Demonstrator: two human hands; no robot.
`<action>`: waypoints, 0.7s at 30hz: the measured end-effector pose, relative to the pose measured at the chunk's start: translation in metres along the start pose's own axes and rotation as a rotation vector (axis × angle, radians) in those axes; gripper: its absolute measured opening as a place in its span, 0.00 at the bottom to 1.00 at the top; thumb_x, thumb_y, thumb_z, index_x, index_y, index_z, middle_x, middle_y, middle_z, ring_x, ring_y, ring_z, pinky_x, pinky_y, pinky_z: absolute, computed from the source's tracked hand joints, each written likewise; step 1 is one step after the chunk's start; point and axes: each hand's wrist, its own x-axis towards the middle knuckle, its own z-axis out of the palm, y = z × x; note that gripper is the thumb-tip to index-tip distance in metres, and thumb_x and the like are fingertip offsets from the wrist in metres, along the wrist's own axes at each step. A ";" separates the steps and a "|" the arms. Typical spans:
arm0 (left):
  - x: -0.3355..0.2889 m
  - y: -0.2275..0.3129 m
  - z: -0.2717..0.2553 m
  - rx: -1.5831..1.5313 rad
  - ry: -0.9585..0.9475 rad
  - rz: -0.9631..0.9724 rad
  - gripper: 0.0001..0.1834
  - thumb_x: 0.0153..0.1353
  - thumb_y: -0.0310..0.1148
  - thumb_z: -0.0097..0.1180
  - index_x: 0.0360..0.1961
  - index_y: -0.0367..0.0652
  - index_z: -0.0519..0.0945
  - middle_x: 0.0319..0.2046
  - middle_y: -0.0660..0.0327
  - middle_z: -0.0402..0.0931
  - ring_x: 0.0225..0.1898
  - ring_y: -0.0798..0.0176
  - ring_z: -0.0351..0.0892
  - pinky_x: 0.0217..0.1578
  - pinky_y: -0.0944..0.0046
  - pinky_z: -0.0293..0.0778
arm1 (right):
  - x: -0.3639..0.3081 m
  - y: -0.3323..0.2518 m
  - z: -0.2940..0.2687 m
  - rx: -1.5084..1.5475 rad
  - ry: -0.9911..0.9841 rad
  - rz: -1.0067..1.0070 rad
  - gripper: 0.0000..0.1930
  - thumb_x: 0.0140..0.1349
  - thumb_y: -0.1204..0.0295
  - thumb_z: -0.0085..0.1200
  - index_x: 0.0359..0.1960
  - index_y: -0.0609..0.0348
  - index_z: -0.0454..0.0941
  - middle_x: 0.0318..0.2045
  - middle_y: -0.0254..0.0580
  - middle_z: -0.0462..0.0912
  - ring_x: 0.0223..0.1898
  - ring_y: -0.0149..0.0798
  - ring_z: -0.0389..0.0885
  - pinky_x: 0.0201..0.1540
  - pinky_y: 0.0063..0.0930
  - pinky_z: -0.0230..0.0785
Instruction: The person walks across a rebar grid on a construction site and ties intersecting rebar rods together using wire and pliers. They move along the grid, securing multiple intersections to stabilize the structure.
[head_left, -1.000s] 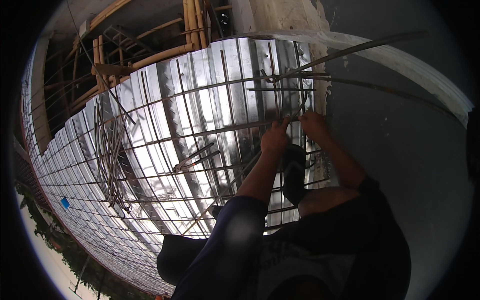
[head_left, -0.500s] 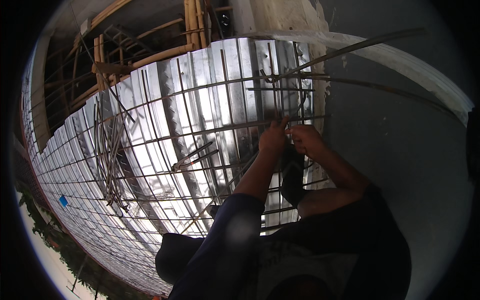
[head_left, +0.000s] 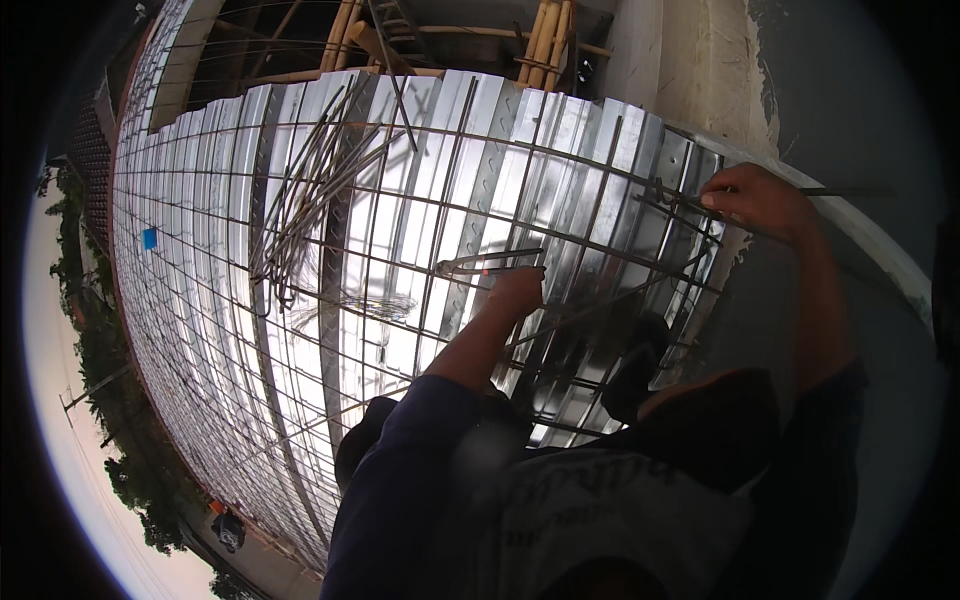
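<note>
A pair of pincers [head_left: 465, 265] with two long handles lies over the steel bar grid, its head toward the left. My left hand [head_left: 515, 293] is at the ends of those handles, its fingers closed round the lower one. Farther right, my right hand [head_left: 762, 203] is closed on a steel reinforcing bar [head_left: 845, 191] at the deck's edge. That bar runs out to the right past my hand; its exact grip point is partly hidden by my fingers.
Ribbed shiny metal decking [head_left: 400, 230] lies under the bar grid. Loose bars [head_left: 315, 180] are heaped left of the pincers, near a bundle of thin wire [head_left: 375, 305]. Bamboo poles [head_left: 545, 45] stand beyond the far edge. A grey wall [head_left: 850, 110] is at right.
My hands, close together at the grid before, are now apart. My left hand has come to the pincers; my right has moved toward the deck's edge. The whole view has turned.
</note>
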 end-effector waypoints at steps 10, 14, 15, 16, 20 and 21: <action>-0.051 -0.063 0.064 -0.180 0.057 -0.339 0.14 0.59 0.32 0.44 0.38 0.36 0.79 0.38 0.46 0.79 0.42 0.47 0.80 0.43 0.49 0.75 | 0.169 -0.102 0.355 -0.783 0.263 -0.333 0.27 0.54 0.59 0.56 0.57 0.51 0.70 0.44 0.47 0.75 0.46 0.47 0.75 0.47 0.51 0.64; -0.056 -0.027 0.042 -0.238 -0.052 -0.197 0.17 0.62 0.34 0.40 0.42 0.36 0.78 0.37 0.45 0.80 0.39 0.45 0.81 0.43 0.50 0.74 | 0.173 -0.092 0.389 -0.862 0.477 -0.397 0.15 0.61 0.66 0.44 0.47 0.55 0.75 0.37 0.43 0.77 0.39 0.44 0.77 0.41 0.46 0.67; -0.051 -0.027 0.049 -0.201 -0.092 -0.224 0.18 0.62 0.36 0.42 0.43 0.36 0.78 0.38 0.46 0.80 0.42 0.46 0.80 0.44 0.50 0.74 | 0.178 -0.094 0.385 -0.826 0.394 -0.371 0.13 0.60 0.66 0.45 0.43 0.56 0.76 0.35 0.41 0.78 0.36 0.44 0.77 0.39 0.45 0.68; -0.048 -0.026 0.052 -0.245 -0.125 -0.246 0.17 0.60 0.35 0.45 0.46 0.38 0.77 0.41 0.47 0.79 0.44 0.47 0.79 0.45 0.50 0.74 | 0.181 -0.097 0.383 -0.866 0.357 -0.343 0.11 0.58 0.64 0.49 0.38 0.56 0.76 0.34 0.42 0.79 0.35 0.44 0.79 0.37 0.43 0.70; -0.038 -0.016 0.082 -0.308 -0.041 -0.131 0.18 0.60 0.36 0.47 0.49 0.40 0.76 0.44 0.49 0.79 0.48 0.48 0.78 0.47 0.51 0.75 | 0.156 -0.117 0.336 -0.501 -0.027 -0.093 0.13 0.52 0.65 0.56 0.36 0.60 0.76 0.35 0.48 0.81 0.39 0.49 0.82 0.39 0.43 0.74; -0.032 -0.015 0.092 -0.301 -0.014 -0.106 0.18 0.60 0.36 0.47 0.48 0.40 0.77 0.44 0.49 0.79 0.47 0.48 0.79 0.46 0.51 0.75 | 0.146 -0.118 0.320 -0.504 -0.076 -0.062 0.13 0.53 0.66 0.54 0.37 0.59 0.78 0.35 0.47 0.82 0.39 0.48 0.82 0.39 0.42 0.74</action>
